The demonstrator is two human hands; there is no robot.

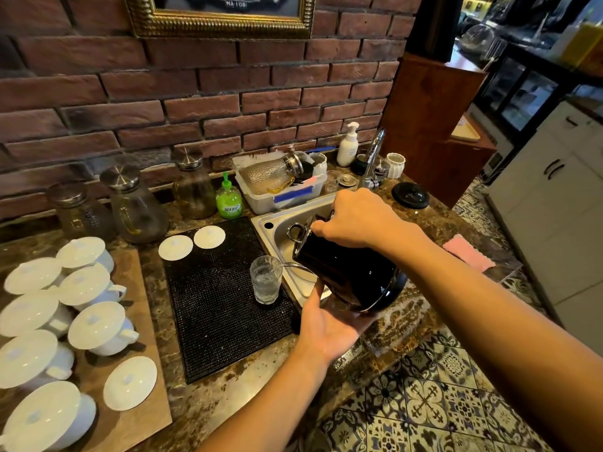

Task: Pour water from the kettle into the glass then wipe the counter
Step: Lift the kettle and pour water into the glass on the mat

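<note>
A black kettle (pixel 349 275) is tilted to the left over the sink's front corner, its thin spout reaching the rim of a clear glass (pixel 266 279). The glass stands on the right edge of a black rubber mat (pixel 215 308) and holds water. My right hand (pixel 355 221) grips the kettle's handle from above. My left hand (pixel 329 324) cups the kettle's underside. The kettle's black lid (pixel 410 195) lies on the counter right of the tap. A pink cloth (pixel 468 252) lies on the counter at the right edge.
A steel sink (pixel 277 228) sits behind the kettle, with a tap (pixel 373 158) and a plastic tub (pixel 280 190) of dishes. Glass jars (pixel 137 207), a green soap bottle (pixel 229 199) and several lidded white cups (pixel 94 324) on a board fill the left counter.
</note>
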